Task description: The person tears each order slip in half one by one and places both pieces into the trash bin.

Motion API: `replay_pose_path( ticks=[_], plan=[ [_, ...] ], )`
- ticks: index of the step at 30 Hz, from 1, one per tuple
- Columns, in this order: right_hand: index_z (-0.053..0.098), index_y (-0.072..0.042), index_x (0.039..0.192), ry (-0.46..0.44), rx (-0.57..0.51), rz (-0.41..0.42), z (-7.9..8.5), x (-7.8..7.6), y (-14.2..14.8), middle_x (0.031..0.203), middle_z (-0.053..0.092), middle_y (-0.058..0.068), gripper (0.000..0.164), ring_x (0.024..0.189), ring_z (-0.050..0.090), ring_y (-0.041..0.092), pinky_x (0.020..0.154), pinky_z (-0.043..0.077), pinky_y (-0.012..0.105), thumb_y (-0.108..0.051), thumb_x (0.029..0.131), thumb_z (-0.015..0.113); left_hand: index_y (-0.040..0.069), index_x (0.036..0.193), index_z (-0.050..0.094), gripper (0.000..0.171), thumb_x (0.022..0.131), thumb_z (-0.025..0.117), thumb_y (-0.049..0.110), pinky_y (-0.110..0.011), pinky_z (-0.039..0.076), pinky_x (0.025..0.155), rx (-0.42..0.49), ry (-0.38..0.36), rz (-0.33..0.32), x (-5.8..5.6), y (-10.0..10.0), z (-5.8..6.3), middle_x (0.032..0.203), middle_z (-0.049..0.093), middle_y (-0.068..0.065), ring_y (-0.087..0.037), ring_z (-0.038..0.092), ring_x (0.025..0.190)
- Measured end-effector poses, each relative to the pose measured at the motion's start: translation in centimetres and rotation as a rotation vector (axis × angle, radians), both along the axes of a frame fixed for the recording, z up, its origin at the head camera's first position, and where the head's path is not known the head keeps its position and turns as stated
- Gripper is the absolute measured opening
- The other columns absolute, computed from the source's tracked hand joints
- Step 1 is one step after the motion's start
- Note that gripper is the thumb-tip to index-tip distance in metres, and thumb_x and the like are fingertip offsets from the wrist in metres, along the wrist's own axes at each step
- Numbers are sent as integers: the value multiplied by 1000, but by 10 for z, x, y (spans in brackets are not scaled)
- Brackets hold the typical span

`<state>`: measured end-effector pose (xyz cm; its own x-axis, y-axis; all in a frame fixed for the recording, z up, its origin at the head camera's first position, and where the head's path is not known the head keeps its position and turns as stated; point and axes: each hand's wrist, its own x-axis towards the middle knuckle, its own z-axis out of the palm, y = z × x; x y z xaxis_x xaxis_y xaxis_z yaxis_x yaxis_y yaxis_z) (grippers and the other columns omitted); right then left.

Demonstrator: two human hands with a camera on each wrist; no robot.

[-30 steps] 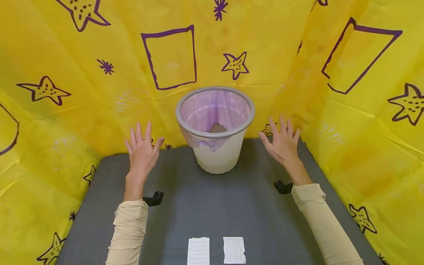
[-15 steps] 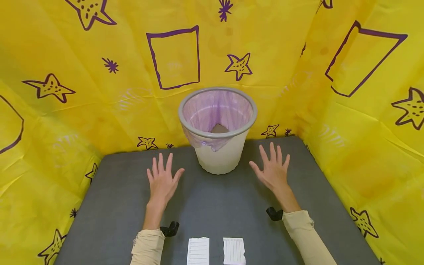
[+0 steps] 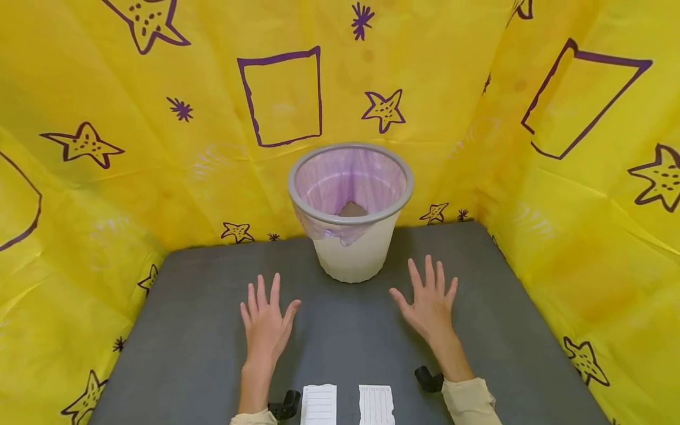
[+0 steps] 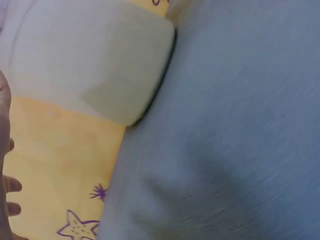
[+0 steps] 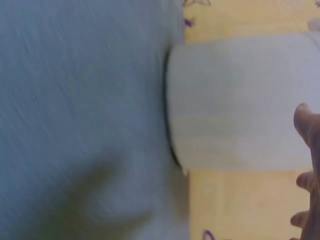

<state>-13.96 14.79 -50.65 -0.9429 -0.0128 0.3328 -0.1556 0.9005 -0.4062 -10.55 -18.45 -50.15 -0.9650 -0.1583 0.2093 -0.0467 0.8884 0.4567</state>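
Note:
A cream waste bin [image 3: 355,260] with a grey rim and a translucent purple liner [image 3: 366,171] stands upright at the back of the dark grey table. Something brownish-grey [image 3: 353,209] shows at its bottom. My left hand [image 3: 265,330], fingers spread and holding nothing, is over the table in front of the bin and to its left. On the other side, my right hand [image 3: 429,310] is likewise spread and bare, nearer the bin. Both wrist views show the bin's side wall [image 4: 100,55] beyond the fingers, and a hand's shadow on the tabletop.
Two small white lined paper slips, a left one [image 3: 319,405] and a right one [image 3: 376,405], lie at the near edge of the table [image 3: 350,336]. Yellow cloth walls [image 3: 202,88] with purple star drawings enclose the table at the back and sides.
Both hands have drawn back from beside the bin toward the near side and come closer together, staying spread. The bin and the paper slips have stayed in place.

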Motion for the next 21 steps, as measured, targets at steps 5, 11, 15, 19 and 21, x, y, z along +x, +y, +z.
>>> replay_pose_path(
  ticks=[5,11,15,19,21],
  plan=[
    [35,-23,151,-2,-68,19,-17,22,-19,160,22,19,79,146,17,46,107,7,77,-56,85,62,31,155,21,77,91,57,54,-71,11,112,13,-2,-35,16,15,-16,163,15,-16,-44,11,149],
    [39,-19,149,3,-118,-8,-31,32,-23,157,27,21,78,144,20,47,106,8,77,-49,83,67,32,155,21,75,92,54,56,-71,11,113,29,-4,-62,20,18,-23,163,14,-15,-42,9,150],
    [39,-18,149,-2,-114,-3,-36,36,-24,156,29,21,78,144,21,47,105,10,78,-49,83,67,30,155,22,75,92,54,56,-71,10,112,30,-19,-68,23,17,-25,163,14,-15,-42,9,150],
    [38,-18,149,-10,-114,16,-36,38,-27,156,29,22,80,144,22,47,105,11,78,-51,83,67,30,155,21,75,92,53,57,-71,10,112,26,-42,-69,24,17,-27,163,15,-15,-42,9,150],
    [38,-19,149,-16,-110,20,-36,39,-29,156,29,22,80,143,23,47,105,12,77,-50,82,68,30,155,20,75,93,52,57,-71,11,112,29,-56,-77,26,19,-28,163,15,-15,-42,9,150]
  ],
)
